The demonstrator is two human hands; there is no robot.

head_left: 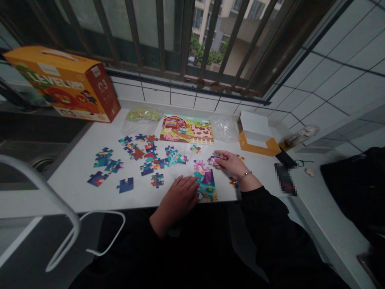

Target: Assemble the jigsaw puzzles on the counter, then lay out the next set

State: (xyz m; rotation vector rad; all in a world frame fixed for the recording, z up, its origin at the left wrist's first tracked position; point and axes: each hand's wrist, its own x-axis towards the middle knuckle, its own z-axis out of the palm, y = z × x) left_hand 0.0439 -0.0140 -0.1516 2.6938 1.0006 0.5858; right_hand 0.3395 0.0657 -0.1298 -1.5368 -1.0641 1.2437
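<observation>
My left hand (179, 196) lies flat with fingers stretched out on the white table (75, 188), its fingertips touching the left edge of a partly joined puzzle block (205, 181). My right hand (231, 164) pinches a small pink-purple puzzle piece (213, 160) just to the right of that block's top. Several loose blue and red puzzle pieces (144, 154) are scattered to the left of both hands.
A finished farm puzzle (187, 129) lies at the back, between plastic bags (224, 128). An orange puzzle box (64, 82) stands at the back left; an open white and yellow box (257, 134) sits at the right. A sink (36, 160) is at the left, a barred window behind.
</observation>
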